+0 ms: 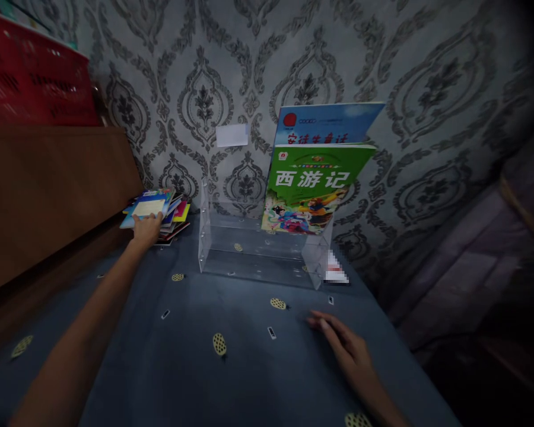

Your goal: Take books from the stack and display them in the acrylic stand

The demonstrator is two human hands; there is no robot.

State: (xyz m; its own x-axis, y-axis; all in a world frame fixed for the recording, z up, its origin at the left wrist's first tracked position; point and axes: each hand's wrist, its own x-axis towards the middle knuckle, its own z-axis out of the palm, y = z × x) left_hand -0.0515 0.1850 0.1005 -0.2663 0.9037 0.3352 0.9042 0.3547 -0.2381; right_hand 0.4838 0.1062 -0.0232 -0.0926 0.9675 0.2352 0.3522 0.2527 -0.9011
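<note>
My left hand [146, 230] reaches to a pile of books at the far left, its fingers closed at the near edge of the top blue book [153, 201]. Part of its grip is hidden. Over the table at lower right is my right hand [345, 344], loosely curled and holding nothing, its fingertips slightly blurred. Between and beyond my hands stands a clear acrylic rack [253, 267] with stepped tiers. On its right side lean a green book [309, 193] and, behind that, a taller blue book [329, 121].
The table has a dark blue cloth [182, 367] with a pineapple print. A brown wooden cabinet [53, 196] with a red basket [40, 77] on top borders the left. Patterned wall and a pale paper [232, 135] are behind the rack; a pale curtain [467, 237] hangs right.
</note>
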